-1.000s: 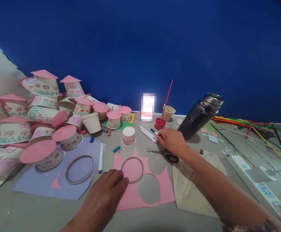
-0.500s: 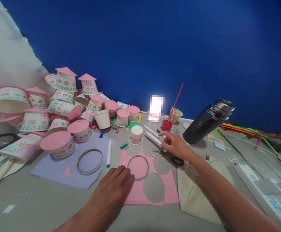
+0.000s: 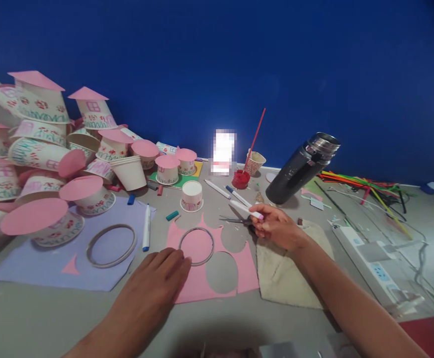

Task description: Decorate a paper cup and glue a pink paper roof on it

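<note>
My right hand pinches a white marker with a pink end, held just over the table. Under and beside that hand lie scissors with dark handles, partly hidden. A thin grey ring lies flat on a sheet of pink paper with round holes cut in it. My left hand presses on the ring's left edge, fingers together; the thumb is mostly hidden. Behind the paper stands an upside-down paper cup with a drawn-on band. A teal cap lies near it.
Paper-cup houses with pink roofs pile up at the left. Purple paper carries another ring and a blue-tipped marker. At the right are a black flask, a red pot, a beige cloth and a power strip.
My right hand has picked up the white marker from the table and turned it. My left hand stays at the ring. The whole view has shifted to the right.
</note>
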Tool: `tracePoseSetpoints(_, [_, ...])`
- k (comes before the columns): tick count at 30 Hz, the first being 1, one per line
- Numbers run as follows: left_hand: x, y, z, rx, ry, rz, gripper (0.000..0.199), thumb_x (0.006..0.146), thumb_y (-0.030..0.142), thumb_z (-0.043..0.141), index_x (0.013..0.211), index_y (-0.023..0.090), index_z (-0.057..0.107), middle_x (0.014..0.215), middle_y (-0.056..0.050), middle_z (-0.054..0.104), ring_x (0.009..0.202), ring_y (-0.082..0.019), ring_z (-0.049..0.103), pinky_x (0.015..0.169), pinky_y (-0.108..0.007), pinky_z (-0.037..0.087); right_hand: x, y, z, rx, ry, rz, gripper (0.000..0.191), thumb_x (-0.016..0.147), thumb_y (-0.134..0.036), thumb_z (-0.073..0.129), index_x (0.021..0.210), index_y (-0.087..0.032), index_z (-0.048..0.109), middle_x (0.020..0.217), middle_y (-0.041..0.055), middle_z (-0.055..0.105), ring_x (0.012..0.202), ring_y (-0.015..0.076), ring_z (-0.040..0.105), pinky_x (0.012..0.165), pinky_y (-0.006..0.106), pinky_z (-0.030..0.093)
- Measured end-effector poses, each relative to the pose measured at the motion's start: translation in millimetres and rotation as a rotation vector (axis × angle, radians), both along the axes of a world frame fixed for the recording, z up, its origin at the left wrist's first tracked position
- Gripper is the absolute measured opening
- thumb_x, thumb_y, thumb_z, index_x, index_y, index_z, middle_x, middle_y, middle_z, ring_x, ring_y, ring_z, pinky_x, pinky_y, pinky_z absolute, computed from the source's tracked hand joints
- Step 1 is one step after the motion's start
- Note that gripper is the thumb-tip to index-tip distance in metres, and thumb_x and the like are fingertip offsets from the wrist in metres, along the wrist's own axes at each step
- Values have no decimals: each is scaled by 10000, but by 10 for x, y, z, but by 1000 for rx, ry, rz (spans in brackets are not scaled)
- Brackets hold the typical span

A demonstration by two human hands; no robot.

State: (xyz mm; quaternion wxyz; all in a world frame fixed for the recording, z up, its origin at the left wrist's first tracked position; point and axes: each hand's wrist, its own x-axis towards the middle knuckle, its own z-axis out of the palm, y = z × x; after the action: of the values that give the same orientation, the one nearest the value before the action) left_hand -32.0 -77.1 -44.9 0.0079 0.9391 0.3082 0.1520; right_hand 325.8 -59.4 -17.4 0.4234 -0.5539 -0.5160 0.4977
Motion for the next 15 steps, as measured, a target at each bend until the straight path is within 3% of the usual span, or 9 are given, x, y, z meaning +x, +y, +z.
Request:
tracePoseSetpoints(4, [50,-30,91,-14,28,21,246,961,33,551,1137,189,624,1067,-80,686,1002,-270,613,818,-411,433,-129,-158,177,148,-79,-65,204,830,-330,800,1021,-263,775,707,-36,608,601,120,510,572,258,428])
tracePoseSetpoints(6, [66,-49,133,-33,55,39,148,978,108,623,1105,182,622,1062,-74,690,1002,-273,611,810,-411,426,-267,-195,279,373,-290,-55,152,908,-325,749,1037,-268,804,781,-3,706,682,158,617,644,292,498])
tracePoseSetpoints(10, [59,-84,158,-72,92,51,276,957,236,732,1196,176,608,1136,-77,700,1054,-288,596,827,-416,424,-628,-141,355,616,-464,154,177,1016,-348,639,1040,-241,777,920,48,803,804,193,735,729,306,571])
tracePoseSetpoints(15, [28,-104,126,-79,121,71,374,941,333,768,1247,194,604,1197,-81,692,1024,-278,581,813,-410,420,-943,33,225,764,-571,258,190,1064,-365,575,1062,-222,700,952,75,803,860,192,754,762,293,588])
